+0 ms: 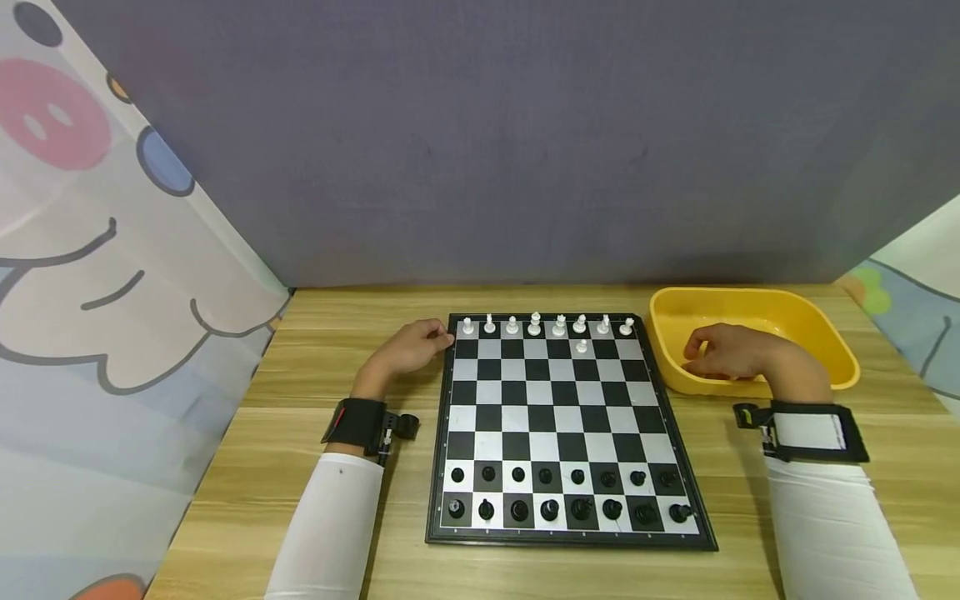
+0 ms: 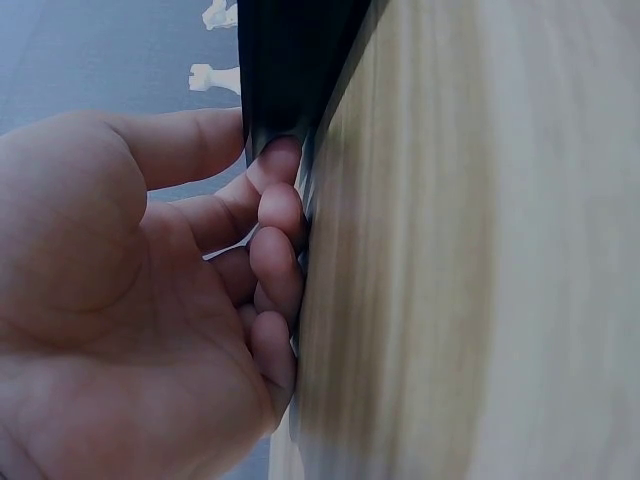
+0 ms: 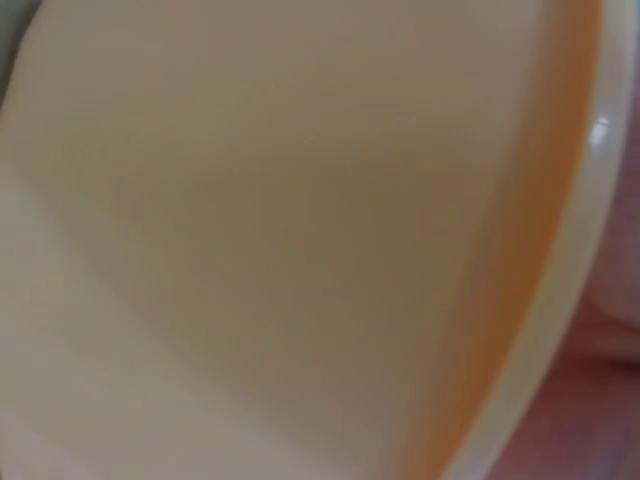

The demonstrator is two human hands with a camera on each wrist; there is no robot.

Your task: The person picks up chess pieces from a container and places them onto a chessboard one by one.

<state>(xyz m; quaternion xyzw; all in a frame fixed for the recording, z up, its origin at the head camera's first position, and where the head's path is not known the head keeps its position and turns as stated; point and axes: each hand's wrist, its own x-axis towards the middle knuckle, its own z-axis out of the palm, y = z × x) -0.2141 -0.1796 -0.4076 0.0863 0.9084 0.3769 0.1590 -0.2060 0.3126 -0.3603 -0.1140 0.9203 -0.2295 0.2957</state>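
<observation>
A black-and-white chessboard point(image 1: 555, 392) lies on the table. My left hand point(image 1: 414, 345) is at its far left corner; in the left wrist view its thumb and index finger pinch the board's black edge point(image 2: 285, 60). My right hand point(image 1: 731, 351) reaches into a yellow plastic basin point(image 1: 843, 367) with bent fingers. Whatever lies between those fingertips is hidden. White chess pieces point(image 1: 558, 327) line the board's far row, and a single white pawn point(image 1: 582, 346) stands before them. Black pieces point(image 1: 550, 509) fill the two near rows.
The wooden table point(image 1: 330, 350) ends at a grey upright panel point(image 1: 480, 167) behind the board and basin. A cartoon-patterned cloth point(image 1: 112, 333) hangs along the left side. The basin stands close against the board's far right corner.
</observation>
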